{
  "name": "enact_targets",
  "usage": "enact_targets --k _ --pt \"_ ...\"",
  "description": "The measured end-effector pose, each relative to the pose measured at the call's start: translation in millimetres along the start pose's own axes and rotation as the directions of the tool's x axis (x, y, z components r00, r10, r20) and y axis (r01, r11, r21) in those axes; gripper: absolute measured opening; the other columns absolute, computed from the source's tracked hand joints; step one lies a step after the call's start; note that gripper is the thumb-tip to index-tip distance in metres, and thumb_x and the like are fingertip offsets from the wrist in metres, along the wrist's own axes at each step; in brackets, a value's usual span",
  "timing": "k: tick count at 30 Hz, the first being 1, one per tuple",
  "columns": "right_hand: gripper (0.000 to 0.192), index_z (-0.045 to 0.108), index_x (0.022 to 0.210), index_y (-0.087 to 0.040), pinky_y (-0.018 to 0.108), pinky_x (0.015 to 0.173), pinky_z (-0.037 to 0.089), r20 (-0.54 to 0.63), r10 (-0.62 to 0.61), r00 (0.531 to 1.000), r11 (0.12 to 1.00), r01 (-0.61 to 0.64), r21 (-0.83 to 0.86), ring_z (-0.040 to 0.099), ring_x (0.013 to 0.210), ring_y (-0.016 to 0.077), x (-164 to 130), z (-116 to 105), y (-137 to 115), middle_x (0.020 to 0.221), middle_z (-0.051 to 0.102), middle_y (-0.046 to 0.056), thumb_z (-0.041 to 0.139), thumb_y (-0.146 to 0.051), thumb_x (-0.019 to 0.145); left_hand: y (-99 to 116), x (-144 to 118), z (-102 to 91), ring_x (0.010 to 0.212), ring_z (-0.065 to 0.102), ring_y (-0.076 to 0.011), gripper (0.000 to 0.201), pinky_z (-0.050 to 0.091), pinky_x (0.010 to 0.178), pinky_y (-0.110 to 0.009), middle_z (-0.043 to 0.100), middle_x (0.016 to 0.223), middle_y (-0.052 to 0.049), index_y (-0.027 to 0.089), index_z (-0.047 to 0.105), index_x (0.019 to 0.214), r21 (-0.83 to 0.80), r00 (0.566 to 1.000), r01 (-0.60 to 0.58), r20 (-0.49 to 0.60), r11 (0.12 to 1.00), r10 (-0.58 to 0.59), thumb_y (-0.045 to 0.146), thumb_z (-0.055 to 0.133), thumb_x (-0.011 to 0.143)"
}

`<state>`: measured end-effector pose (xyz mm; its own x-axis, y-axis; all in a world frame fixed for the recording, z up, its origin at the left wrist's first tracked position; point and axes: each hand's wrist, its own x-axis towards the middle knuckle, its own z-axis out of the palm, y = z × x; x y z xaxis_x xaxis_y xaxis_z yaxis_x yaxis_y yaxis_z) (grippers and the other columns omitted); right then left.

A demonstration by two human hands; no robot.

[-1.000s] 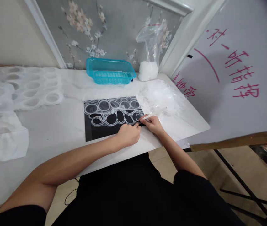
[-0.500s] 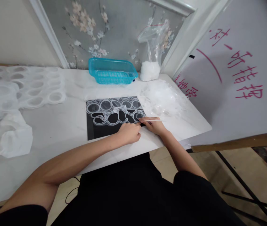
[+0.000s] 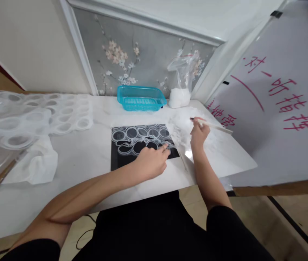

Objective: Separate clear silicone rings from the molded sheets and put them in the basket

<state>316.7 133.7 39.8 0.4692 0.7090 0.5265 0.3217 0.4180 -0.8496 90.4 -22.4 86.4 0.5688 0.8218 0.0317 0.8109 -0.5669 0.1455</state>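
At the centre of the frame, the white ring piece lies on a black sheet, a lacy band of ovals with twisted strands. Over its right end the left hand points an index finger, others curled; whether it grips anything I cannot tell. The right hand, now away from the sheet, pinches a slim pale tool above the white heap, right of centre.

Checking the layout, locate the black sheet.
Mid-picture in the head view, the black sheet lies on the white table before the blue tray, left of the right hand and partly hidden by the left hand.
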Motion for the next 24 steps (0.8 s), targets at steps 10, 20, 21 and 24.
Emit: enact_targets --k 10,20,21,24 --pt "0.038 0.061 0.086 -0.013 0.017 0.032 0.018 0.046 0.328 0.944 0.896 -0.326 0.301 0.027 0.036 0.0004 -9 0 14 0.075 0.069 0.006 0.073 -0.041 0.064 11 -92 -102.8 0.086 0.063 -0.0239 0.030 0.049 0.045 -0.031 0.057 0.126 -0.003 0.030 0.056 0.102 -0.770 0.619 -0.453 -0.634 0.449 -0.463 0.030 0.065 0.074" --pt "0.037 0.064 0.083 -0.012 0.016 0.032 0.017 0.092 0.330 0.939 0.892 -0.342 0.294 0.026 0.037 0.0006 -19 5 19 0.067 0.066 0.002 0.076 -0.040 0.063 -18 -84 -96.9 0.128 0.041 -0.0261 0.038 0.055 0.093 -0.045 0.044 0.136 0.000 0.030 0.054 0.113 -0.775 0.694 -0.629 -0.522 -0.065 -0.496 0.024 0.060 0.076" --pt "0.036 0.064 0.082 -0.011 0.016 0.032 0.017 0.092 0.332 0.939 0.894 -0.344 0.287 0.027 0.037 0.0010 -19 5 20 0.064 0.065 0.001 0.075 -0.040 0.063 -16 -84 -97.9 0.123 0.045 -0.0238 0.037 0.055 0.093 -0.043 0.048 0.129 -0.001 0.029 0.053 0.111 -0.764 0.695 -0.638 -0.519 -0.095 -0.497 0.022 0.060 0.076" --pt "0.035 0.063 0.077 -0.011 0.017 0.033 0.018 0.070 0.344 0.936 0.895 -0.349 0.276 0.028 0.037 0.0024 -18 6 21 0.052 0.057 -0.003 0.076 -0.040 0.062 -11 -88 -100.3 0.095 0.054 -0.0150 0.036 0.058 0.087 -0.036 0.050 0.097 0.000 0.024 0.052 0.100 -0.704 0.669 -0.696 -0.565 -0.141 -0.484 0.017 0.068 0.067"
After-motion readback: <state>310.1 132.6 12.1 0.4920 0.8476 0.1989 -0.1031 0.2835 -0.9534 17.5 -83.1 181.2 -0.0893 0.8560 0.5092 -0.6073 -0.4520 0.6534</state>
